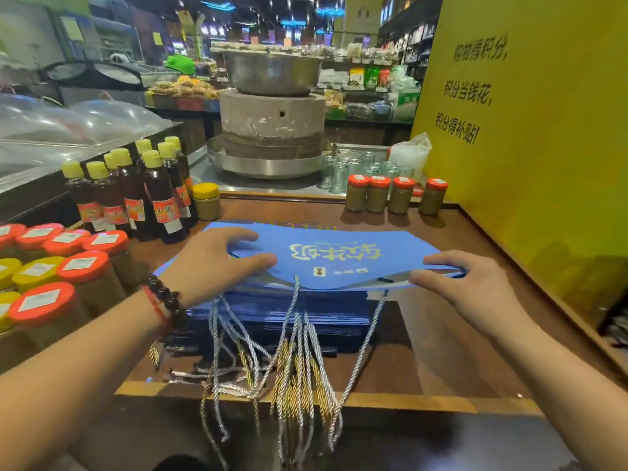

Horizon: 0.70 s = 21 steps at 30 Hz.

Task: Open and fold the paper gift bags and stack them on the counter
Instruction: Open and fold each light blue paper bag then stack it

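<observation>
Centre frame: the left hand point(217, 263) and right hand point(452, 283) each pinch an edge of the top blue gift bag point(333, 256), apparently lifting it off the stack point(282, 311) on the counter point(441, 341).

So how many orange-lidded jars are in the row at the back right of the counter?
4. Left to right: first jar, second jar, third jar, then, after a gap, fourth jar nearest the yellow wall. A lid behind the gap may belong to another.

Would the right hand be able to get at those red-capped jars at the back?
Probably yes. The right hand now grips the top blue bag, but bare counter lies between it and the red-capped jars; it would need to let go first.
</observation>
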{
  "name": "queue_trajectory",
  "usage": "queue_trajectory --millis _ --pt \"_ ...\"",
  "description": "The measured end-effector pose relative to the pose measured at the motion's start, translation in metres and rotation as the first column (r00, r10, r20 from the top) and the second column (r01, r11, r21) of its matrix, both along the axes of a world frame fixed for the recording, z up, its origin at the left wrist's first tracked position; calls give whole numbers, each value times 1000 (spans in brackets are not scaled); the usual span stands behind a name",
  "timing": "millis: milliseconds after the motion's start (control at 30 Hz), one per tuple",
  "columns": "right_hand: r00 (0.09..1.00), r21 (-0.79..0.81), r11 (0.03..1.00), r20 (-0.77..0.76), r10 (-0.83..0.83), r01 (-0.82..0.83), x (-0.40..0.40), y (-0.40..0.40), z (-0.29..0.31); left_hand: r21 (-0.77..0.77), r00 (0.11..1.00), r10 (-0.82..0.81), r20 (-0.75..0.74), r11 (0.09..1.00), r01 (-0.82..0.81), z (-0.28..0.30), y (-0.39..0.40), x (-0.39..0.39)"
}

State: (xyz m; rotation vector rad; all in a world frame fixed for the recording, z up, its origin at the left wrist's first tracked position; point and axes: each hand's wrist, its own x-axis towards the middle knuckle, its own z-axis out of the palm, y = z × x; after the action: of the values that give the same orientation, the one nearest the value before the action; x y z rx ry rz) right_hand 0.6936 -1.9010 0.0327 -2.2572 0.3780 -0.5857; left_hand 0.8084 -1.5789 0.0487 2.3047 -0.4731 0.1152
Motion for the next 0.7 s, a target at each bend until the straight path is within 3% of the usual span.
queue_trajectory --millis 100,233,333,433,533,700 --pt "992 -73 990 28 -120 121 -24 -31 20 -18 993 -105 -51 994 104 5 -25 -3" --pt "983 -128 975 -10 -185 182 -48 -63 49 7 978 -207 40 978 207 14 -67 -12" --pt "977 -169 966 -55 -207 196 -61 -81 69 198 953 -249 175 957 213 40 -100 -21" --pt "960 -258 948 -161 -231 184 -73 -94 91 434 903 -276 329 894 115 69 -132 -30" --pt "933 -295 939 -254 -256 177 -80 -112 109 484 848 -305 433 873 67 91 -157 -36" --pt "876 -369 923 -403 -264 108 -83 -137 140 497 865 -418 278 833 242 117 -184 -38"
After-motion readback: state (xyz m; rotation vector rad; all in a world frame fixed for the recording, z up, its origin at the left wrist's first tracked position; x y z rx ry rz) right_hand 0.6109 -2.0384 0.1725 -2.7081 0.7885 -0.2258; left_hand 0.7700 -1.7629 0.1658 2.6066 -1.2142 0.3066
